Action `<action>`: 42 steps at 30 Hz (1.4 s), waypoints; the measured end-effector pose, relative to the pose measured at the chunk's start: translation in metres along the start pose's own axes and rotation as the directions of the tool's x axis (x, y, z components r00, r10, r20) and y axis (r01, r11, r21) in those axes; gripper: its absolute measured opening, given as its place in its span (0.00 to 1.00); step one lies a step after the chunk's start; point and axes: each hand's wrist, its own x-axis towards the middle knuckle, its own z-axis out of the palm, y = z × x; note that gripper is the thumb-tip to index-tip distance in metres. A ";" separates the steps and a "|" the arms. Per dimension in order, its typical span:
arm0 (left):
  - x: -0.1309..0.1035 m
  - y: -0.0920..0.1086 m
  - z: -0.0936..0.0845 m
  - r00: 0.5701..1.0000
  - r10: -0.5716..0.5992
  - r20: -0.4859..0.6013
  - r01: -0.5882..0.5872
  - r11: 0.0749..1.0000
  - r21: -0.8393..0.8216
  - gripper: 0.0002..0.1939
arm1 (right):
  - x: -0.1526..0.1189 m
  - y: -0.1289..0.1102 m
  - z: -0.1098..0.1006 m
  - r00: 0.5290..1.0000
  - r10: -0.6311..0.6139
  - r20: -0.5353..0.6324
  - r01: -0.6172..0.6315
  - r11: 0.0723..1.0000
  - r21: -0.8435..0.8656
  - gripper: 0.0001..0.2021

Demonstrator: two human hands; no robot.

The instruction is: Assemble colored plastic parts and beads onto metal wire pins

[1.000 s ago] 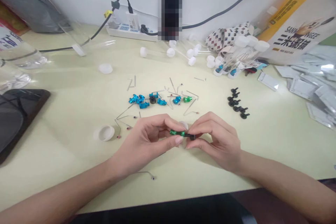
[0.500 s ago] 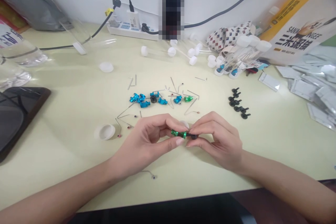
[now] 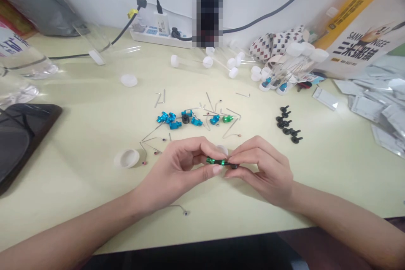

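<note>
Between thumb and fingers, my left hand (image 3: pixel 180 168) pinches a small green metal fitting with a dark middle (image 3: pixel 218 161). My right hand (image 3: pixel 262 168) is closed on a black thumb screw (image 3: pixel 233 165), whose shank meets the fitting's right end; how deep it sits I cannot tell. Just beyond my fingertips lie several blue metal fittings (image 3: pixel 196 122), a black round piece (image 3: pixel 185 119) and another green fitting (image 3: pixel 227 119). Thin bent metal rods (image 3: pixel 230 128) are scattered among them. More black thumb screws (image 3: pixel 286 123) lie beyond my right hand.
A white round cap (image 3: pixel 129 158) lies left of my hands, a dark device (image 3: pixel 28 139) at the far left. Clear tubes with white caps (image 3: pixel 190 62) lie at the back, near a power strip (image 3: pixel 152 36). Flat plastic packets (image 3: pixel 367 107) are piled at right.
Both hands stay almost in place, still holding the green fitting and the black thumb screw together. The screw's head has tilted slightly in my right fingers.
</note>
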 end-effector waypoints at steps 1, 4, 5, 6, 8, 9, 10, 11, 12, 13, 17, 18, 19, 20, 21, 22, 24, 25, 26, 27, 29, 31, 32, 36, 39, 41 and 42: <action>0.000 0.000 0.000 1.000 -0.004 -0.004 0.004 1.000 -0.001 0.08 | 0.000 0.000 0.000 1.000 0.001 0.001 -0.001 1.000 0.001 0.12; 0.000 0.000 0.000 1.000 -0.017 -0.020 0.017 1.000 -0.002 0.08 | 0.001 0.000 -0.001 1.000 -0.007 -0.011 0.007 1.000 0.012 0.13; 0.000 0.000 0.000 0.999 -0.020 -0.026 0.020 1.000 0.002 0.09 | 0.001 0.000 -0.001 1.000 -0.011 -0.017 0.011 1.000 0.021 0.14; 0.000 0.001 0.000 0.999 -0.021 -0.030 0.022 1.000 0.008 0.09 | 0.002 0.000 -0.001 1.000 -0.011 -0.021 0.011 0.999 0.033 0.14; -0.001 0.001 0.001 0.999 -0.021 -0.041 0.022 0.999 0.023 0.10 | 0.003 0.000 -0.002 1.000 0.000 -0.021 0.001 0.998 0.059 0.14; -0.002 0.001 0.001 0.999 -0.024 -0.046 0.025 0.999 0.032 0.10 | 0.003 -0.001 -0.002 1.000 0.006 -0.016 -0.005 0.997 0.071 0.15; -0.003 0.001 0.001 0.998 -0.024 -0.052 0.027 0.999 0.040 0.10 | 0.003 -0.001 -0.003 1.000 0.007 -0.012 -0.006 0.997 0.080 0.16; -0.003 0.001 0.002 0.998 -0.025 -0.058 0.028 0.998 0.049 0.10 | 0.003 -0.001 -0.003 1.000 0.002 -0.008 -0.002 0.996 0.085 0.16; -0.004 0.001 0.002 0.998 -0.023 -0.064 0.027 0.998 0.059 0.10 | 0.003 -0.001 -0.003 1.000 -0.006 -0.006 0.006 0.996 0.085 0.16; -0.004 0.001 0.002 0.997 -0.019 -0.070 0.024 0.997 0.069 0.10 | 0.003 -0.001 -0.004 1.000 -0.013 0.000 0.013 0.996 0.083 0.17; -0.003 0.002 0.002 0.996 0.014 -0.092 -0.005 0.995 0.097 0.10 | 0.004 -0.003 -0.005 0.999 -0.022 0.023 0.020 0.999 0.049 0.16; -0.003 0.003 0.002 0.995 0.017 -0.096 -0.008 0.995 0.098 0.10 | 0.004 -0.003 -0.005 0.999 -0.025 0.023 0.025 0.999 0.037 0.16; -0.003 0.003 0.001 0.995 0.018 -0.096 -0.008 0.995 0.096 0.10 | 0.005 -0.003 -0.005 0.999 -0.031 0.019 0.030 0.999 0.027 0.16; -0.002 0.003 0.001 0.995 0.016 -0.094 -0.007 0.996 0.093 0.10 | 0.005 -0.003 -0.005 0.999 -0.036 0.013 0.036 0.999 0.019 0.16; -0.002 0.003 0.001 0.996 0.013 -0.093 -0.005 0.996 0.090 0.10 | 0.005 -0.003 -0.005 0.999 -0.038 0.009 0.038 0.999 0.014 0.16; -0.002 0.003 0.001 0.996 0.011 -0.093 -0.003 0.996 0.087 0.10 | 0.005 -0.003 -0.005 0.999 -0.038 0.007 0.038 0.999 0.011 0.15; -0.002 0.003 0.001 0.995 0.006 -0.098 0.002 0.996 0.084 0.09 | 0.005 -0.004 -0.005 1.000 -0.028 -0.001 0.028 1.000 0.008 0.14; -0.002 0.003 0.001 0.995 0.004 -0.103 0.005 0.996 0.085 0.09 | 0.005 -0.004 -0.005 1.000 -0.020 -0.006 0.021 1.000 0.014 0.14; -0.002 0.003 0.001 0.994 0.000 -0.108 0.009 0.996 0.086 0.09 | 0.005 -0.004 -0.005 1.000 -0.012 -0.010 0.012 1.000 0.024 0.14; -0.002 0.003 0.001 0.994 -0.003 -0.111 0.012 0.996 0.085 0.09 | 0.005 -0.004 -0.005 1.000 -0.005 -0.012 0.006 0.999 0.035 0.15; -0.002 0.003 0.000 0.994 -0.009 -0.110 0.018 0.997 0.077 0.09 | 0.005 -0.004 -0.005 1.000 -0.005 -0.016 0.005 0.999 0.045 0.15; -0.001 0.003 0.000 0.995 -0.016 -0.102 0.022 0.998 0.066 0.09 | 0.005 -0.004 -0.006 0.999 -0.025 -0.022 0.025 0.999 0.027 0.15; -0.001 0.004 0.000 0.995 -0.018 -0.101 0.024 0.998 0.062 0.09 | 0.005 -0.003 -0.006 0.999 -0.038 -0.027 0.038 0.999 0.013 0.15; -0.001 0.005 0.000 0.994 -0.028 -0.105 0.034 0.998 0.056 0.10 | 0.004 -0.001 -0.007 0.995 -0.090 -0.031 0.089 0.996 -0.032 0.16; 0.000 0.005 0.001 0.993 -0.040 -0.111 0.046 0.997 0.058 0.09 | 0.006 -0.001 -0.008 0.994 -0.109 -0.027 0.107 0.993 -0.057 0.15; 0.000 0.005 0.001 0.991 -0.049 -0.121 0.056 0.997 0.061 0.09 | 0.008 -0.003 -0.009 0.994 -0.107 -0.021 0.105 0.992 -0.068 0.14; 0.001 0.005 0.001 0.991 -0.052 -0.125 0.060 0.996 0.061 0.09 | 0.009 -0.004 -0.009 0.995 -0.102 -0.019 0.101 0.993 -0.066 0.14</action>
